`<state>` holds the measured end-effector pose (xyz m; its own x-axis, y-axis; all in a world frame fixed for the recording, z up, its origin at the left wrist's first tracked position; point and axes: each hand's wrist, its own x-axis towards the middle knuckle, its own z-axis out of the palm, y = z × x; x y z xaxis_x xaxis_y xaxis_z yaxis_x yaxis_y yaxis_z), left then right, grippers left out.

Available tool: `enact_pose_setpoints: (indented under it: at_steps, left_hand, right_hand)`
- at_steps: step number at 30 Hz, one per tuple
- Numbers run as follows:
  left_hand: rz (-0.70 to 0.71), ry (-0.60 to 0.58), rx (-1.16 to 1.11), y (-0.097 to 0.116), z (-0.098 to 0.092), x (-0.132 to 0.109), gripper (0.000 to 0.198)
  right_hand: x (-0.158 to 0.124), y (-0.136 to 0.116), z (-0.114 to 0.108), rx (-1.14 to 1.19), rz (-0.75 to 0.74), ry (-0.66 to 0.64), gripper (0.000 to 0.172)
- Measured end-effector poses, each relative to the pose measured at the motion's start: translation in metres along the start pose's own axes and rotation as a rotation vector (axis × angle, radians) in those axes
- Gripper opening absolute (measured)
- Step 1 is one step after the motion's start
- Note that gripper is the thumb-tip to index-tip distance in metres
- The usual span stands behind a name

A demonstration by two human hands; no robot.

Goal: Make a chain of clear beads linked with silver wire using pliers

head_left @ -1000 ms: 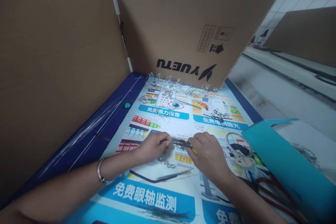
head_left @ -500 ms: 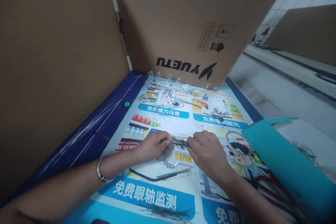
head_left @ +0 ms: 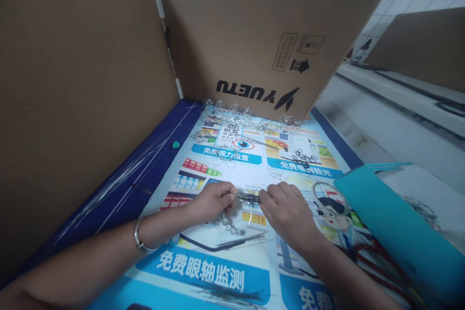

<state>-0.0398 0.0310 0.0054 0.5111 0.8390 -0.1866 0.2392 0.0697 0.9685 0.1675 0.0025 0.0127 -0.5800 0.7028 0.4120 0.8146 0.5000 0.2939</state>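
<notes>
My right hand is closed around the handles of pliers, whose jaws point left. The pliers' tips reach my left hand. That hand pinches thumb against fingers at the jaw tips, on the end of a beaded wire strand. Clear beads of this strand hang below the left fingers, and a thin wire curves from it toward the right. What exactly lies between the jaws is too small to tell. Thin dark wire pieces lie on the printed sheet just below the hands.
Cardboard panels stand at the back and left. Clear beaded pieces line the back edge. Black loops lie on the sheet, and more wires lie in front. A teal folder stands at the right; a green lump sits left.
The hanging beads and their thin wire have shifted slightly to the right. Both hands and the pliers stay almost in the same place.
</notes>
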Motion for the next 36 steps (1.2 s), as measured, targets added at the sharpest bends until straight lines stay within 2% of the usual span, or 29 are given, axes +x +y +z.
enact_pose_setpoints:
  at_steps: [11, 21, 36]
  left_hand:
    - [0.010, 0.003, -0.046, -0.001, 0.001, 0.000, 0.012]
    - [-0.022, 0.029, -0.102, -0.004, 0.002, 0.000, 0.011]
    - [0.031, 0.101, -0.061, -0.008, 0.006, -0.002, 0.012]
  right_hand:
    - [-0.001, -0.001, -0.001, 0.060, 0.015, 0.036, 0.014]
    - [-0.002, 0.001, 0.010, 0.326, 0.104, 0.015, 0.011]
    - [-0.001, 0.001, 0.005, 0.190, 0.064, 0.030, 0.015]
